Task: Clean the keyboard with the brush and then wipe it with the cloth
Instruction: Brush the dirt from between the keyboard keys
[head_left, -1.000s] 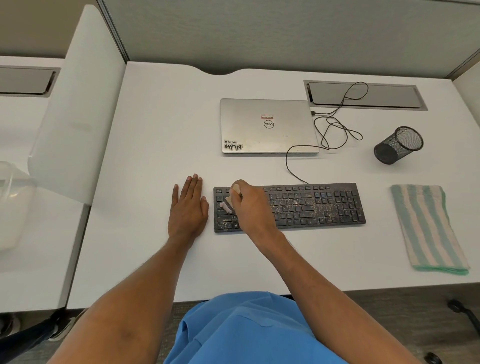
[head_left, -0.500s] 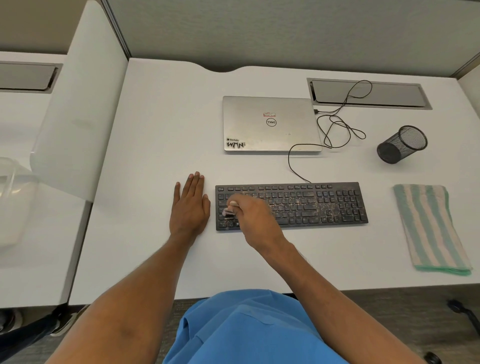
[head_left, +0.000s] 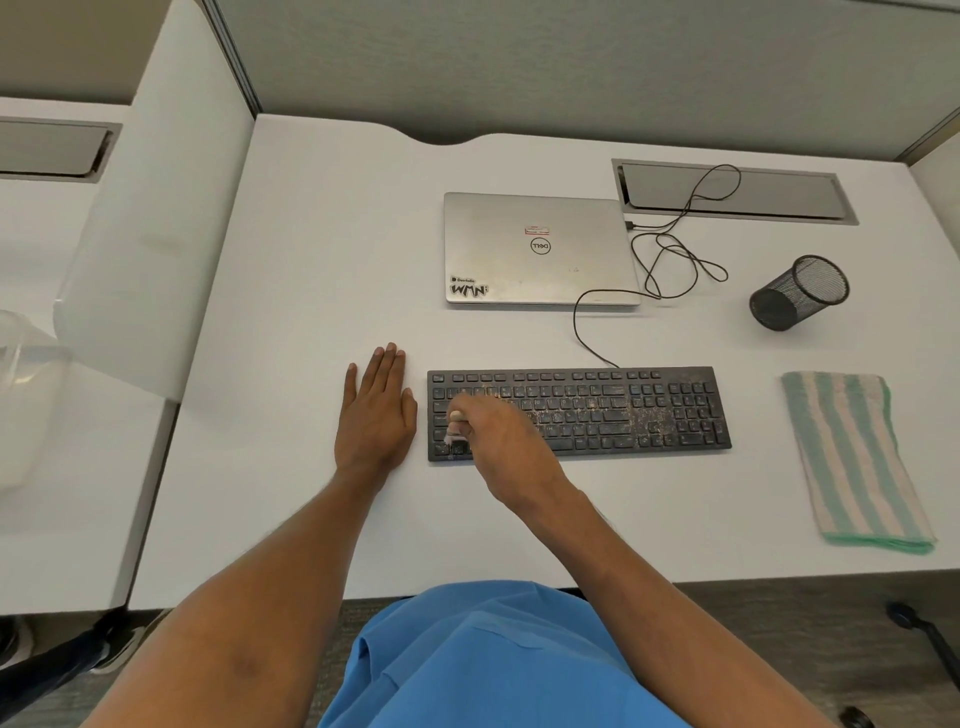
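Your right hand (head_left: 498, 436) pinches the small pale-handled brush (head_left: 456, 427) (likely light, stiff; grip low) on the gritty black plastic keyboard (head_left: 623, 410) — left hand (head_left: 376, 415) lies flat, holding nothing.

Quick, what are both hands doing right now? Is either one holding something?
Left hand: open, flat on the desk, holding nothing.
Right hand: closed around the brush, at the left end of the keyboard.

The right hand (head_left: 501, 441) drew the brush (head_left: 457, 431) down the keyboard's (head_left: 649, 410) left end.
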